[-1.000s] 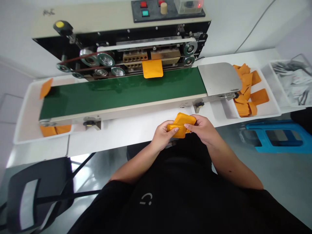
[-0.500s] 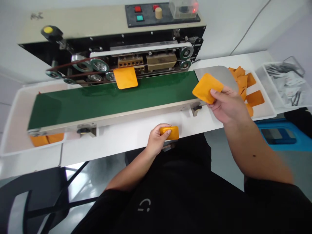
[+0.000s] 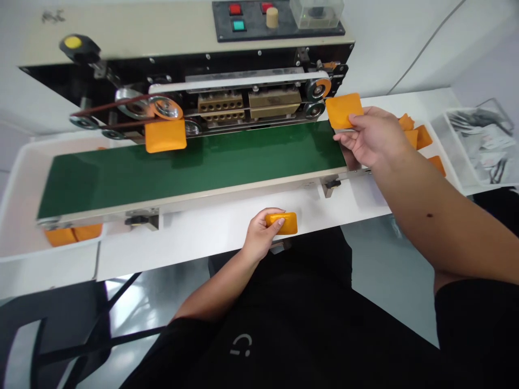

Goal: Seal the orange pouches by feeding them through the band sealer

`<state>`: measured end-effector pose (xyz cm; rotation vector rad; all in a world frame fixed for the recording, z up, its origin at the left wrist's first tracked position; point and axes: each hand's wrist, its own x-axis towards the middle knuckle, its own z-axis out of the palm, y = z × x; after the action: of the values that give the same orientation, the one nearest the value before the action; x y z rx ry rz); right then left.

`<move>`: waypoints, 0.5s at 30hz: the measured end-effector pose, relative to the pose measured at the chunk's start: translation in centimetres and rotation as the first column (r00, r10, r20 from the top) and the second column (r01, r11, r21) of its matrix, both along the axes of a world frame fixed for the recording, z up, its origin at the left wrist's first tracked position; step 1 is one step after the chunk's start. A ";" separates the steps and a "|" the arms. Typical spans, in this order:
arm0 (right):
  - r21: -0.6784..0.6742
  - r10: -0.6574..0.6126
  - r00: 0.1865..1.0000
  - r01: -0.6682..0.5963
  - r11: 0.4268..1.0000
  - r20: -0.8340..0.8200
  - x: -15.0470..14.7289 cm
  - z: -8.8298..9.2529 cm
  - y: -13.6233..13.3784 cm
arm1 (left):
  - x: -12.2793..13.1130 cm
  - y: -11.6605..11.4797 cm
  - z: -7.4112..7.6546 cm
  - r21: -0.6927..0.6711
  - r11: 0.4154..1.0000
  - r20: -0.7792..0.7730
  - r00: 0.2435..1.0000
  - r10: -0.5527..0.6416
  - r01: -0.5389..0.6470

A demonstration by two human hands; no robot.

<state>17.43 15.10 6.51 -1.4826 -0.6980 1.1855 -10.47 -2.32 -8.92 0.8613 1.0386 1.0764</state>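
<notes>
My right hand [image 3: 375, 132] pinches an orange pouch [image 3: 343, 111] by its right side, holding it up at the right end of the band sealing machine [image 3: 275, 65], beside the rollers. Lower down, near the table's front edge, my left hand [image 3: 261, 232] grips another orange pouch [image 3: 288, 223] with the thumb on top. A third pouch [image 3: 166, 136] hangs from the sealer's belts on the left, over the green conveyor belt [image 3: 243, 156].
At the left end stands a white bin [image 3: 20, 216] with orange pouches in it. More pouches [image 3: 424, 136] lie in a tray at right, partly behind my forearm. Beyond it is a clear box [image 3: 466, 162] of small packets. A dark chair [image 3: 52, 324] stands at lower left.
My right hand has carried its pouch up to the sealer's right end and levelled it. The pouch in the belts has travelled left. My left hand has stayed in place.
</notes>
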 end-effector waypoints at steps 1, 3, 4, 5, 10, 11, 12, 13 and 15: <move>0.006 0.010 1.000 -0.010 1.000 -0.011 -0.1 -0.2 0.3 | 0.0 0.0 0.0 -0.004 1.000 0.001 1.000 0.001 -0.001; 0.020 0.026 0.999 -0.026 0.999 -0.028 -0.4 -0.7 0.9 | 0.1 0.0 0.0 -0.009 1.000 0.000 1.000 0.002 -0.002; 0.025 0.039 0.999 -0.038 0.999 -0.030 -0.7 -0.9 1.2 | 0.1 0.0 0.0 -0.010 1.000 0.000 1.000 0.003 -0.003; 0.025 0.053 0.998 -0.052 0.998 -0.028 -1.1 -1.0 1.4 | 0.1 0.0 0.0 -0.011 1.000 0.000 1.000 0.005 -0.005; -0.042 0.161 0.987 -0.161 0.986 0.002 -3.1 -0.3 1.4 | -0.1 0.1 0.0 -0.013 1.000 0.004 1.000 0.015 -0.015; -0.054 0.177 0.984 -0.177 0.983 0.012 -3.3 0.1 1.1 | -0.2 0.1 0.0 -0.012 1.000 0.002 1.000 0.016 -0.016; -0.055 0.182 0.983 -0.180 0.982 0.028 -3.3 0.4 0.6 | -0.2 0.0 0.0 -0.012 1.000 0.001 1.000 0.017 -0.017; -0.044 0.172 0.984 -0.170 0.984 0.048 -3.3 0.8 -0.1 | -0.3 0.0 0.0 -0.012 1.000 0.002 1.000 0.017 -0.017; 0.020 0.121 0.989 -0.123 0.992 0.084 -3.0 1.2 -2.1 | -0.3 -0.1 0.1 -0.007 1.000 0.008 1.000 0.020 -0.020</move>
<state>14.39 12.95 7.71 -1.4918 -0.8676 1.2086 -10.81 -2.46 -8.84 0.8423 1.0459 1.0915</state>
